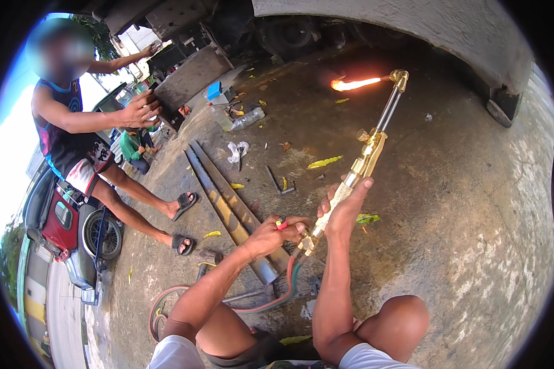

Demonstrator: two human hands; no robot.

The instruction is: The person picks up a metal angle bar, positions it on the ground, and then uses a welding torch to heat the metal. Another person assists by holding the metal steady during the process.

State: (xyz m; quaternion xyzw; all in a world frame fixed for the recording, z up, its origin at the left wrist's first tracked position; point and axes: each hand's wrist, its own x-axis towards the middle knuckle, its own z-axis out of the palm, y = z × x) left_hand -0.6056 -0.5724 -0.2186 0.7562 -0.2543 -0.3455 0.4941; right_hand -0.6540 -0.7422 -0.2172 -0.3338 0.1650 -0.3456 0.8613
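A brass cutting torch [370, 152] slants up and to the right in front of me, its bent head at the far end. From the tip an orange-white flame [357, 84] points left, above the ground. My right hand [346, 210] is wrapped round the torch's knurled handle. At the torch's rear end, my left hand [269, 237] has its fingers closed at the valve knob, and a small red and yellow thing, perhaps a lighter, shows between them. Red and green hoses [291, 284] run from the torch's base down and leftward past my left forearm.
Two long steel bars [224, 206] lie left of my hands, near an L-shaped metal tool [280, 182] and a plastic bottle [248, 119]. Grey vehicle bodywork [412, 24] hangs overhead. A person [61, 117] stands at left; another [131, 146] crouches behind. A motorcycle wheel [102, 235] stands nearby.
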